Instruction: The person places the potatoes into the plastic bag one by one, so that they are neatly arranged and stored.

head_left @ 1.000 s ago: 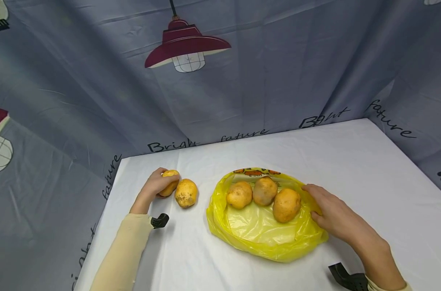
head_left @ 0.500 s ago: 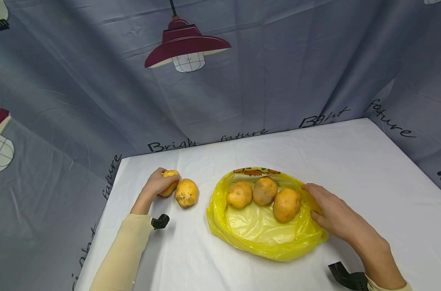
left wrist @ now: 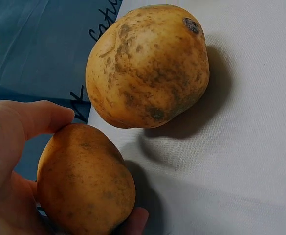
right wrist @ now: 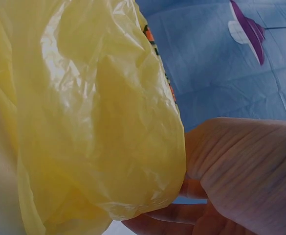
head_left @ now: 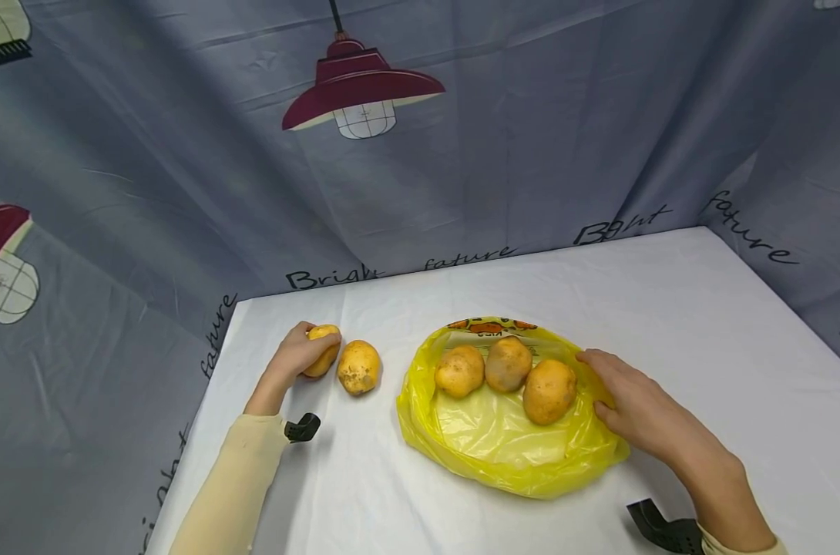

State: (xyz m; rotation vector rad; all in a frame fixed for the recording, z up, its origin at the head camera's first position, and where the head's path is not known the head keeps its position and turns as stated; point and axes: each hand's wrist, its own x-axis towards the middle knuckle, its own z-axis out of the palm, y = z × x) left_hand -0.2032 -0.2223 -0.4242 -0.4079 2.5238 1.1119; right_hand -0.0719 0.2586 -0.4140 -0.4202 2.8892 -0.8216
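In the head view my left hand (head_left: 302,351) grips a potato (head_left: 324,347) at the left part of the table. The left wrist view shows thumb and fingers round this potato (left wrist: 86,181). Just right of it lies a second potato (head_left: 359,368), dark-spotted, with a small gap between the two. A yellow plastic bag (head_left: 489,472) stands with its mouth spread wide, and several potatoes (head_left: 549,391) lie inside. My right hand (head_left: 642,405) holds the bag's right side; in the right wrist view the yellow film (right wrist: 99,122) partly hides its fingers (right wrist: 167,223).
A white cloth (head_left: 364,493) covers the table. Grey-blue curtain (head_left: 531,139) with printed lamps and lettering hangs behind and at the sides. A black wrist mount (head_left: 663,532) sits by the right wrist, another (head_left: 302,428) by the left.
The gap between the potato in my left hand and the one beside it has widened slightly. My right hand stays at the bag. The whole head view has shifted a little.
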